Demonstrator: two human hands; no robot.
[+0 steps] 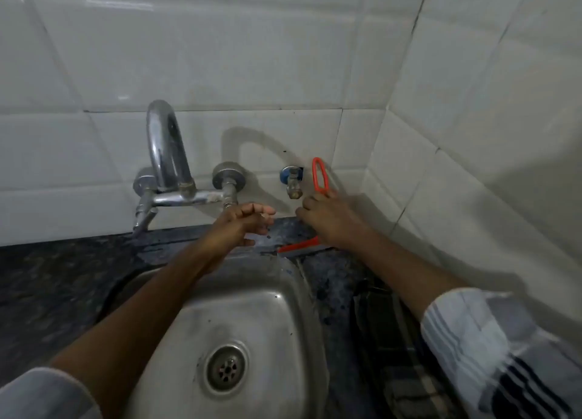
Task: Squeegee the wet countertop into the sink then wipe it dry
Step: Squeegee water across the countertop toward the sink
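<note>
A red squeegee (319, 175) stands against the back wall behind the steel sink (283, 295). Its loop handle points up and its red blade rests on the dark wet countertop (56, 280) at the sink's back rim. My right hand (327, 220) is closed around the squeegee's middle, hiding that part. My left hand (242, 226) hovers just left of the blade, over the sink's back edge, fingers curled and apart, holding nothing. A dark checked cloth (387, 324) lies on the counter right of the sink, partly under my right forearm.
A chrome wall tap (167, 166) arches over the sink's back left. A small angle valve (293, 182) sticks out of the tiled wall beside the squeegee handle. White tiled walls meet in a corner at the right. The sink drain (226, 368) sits near me.
</note>
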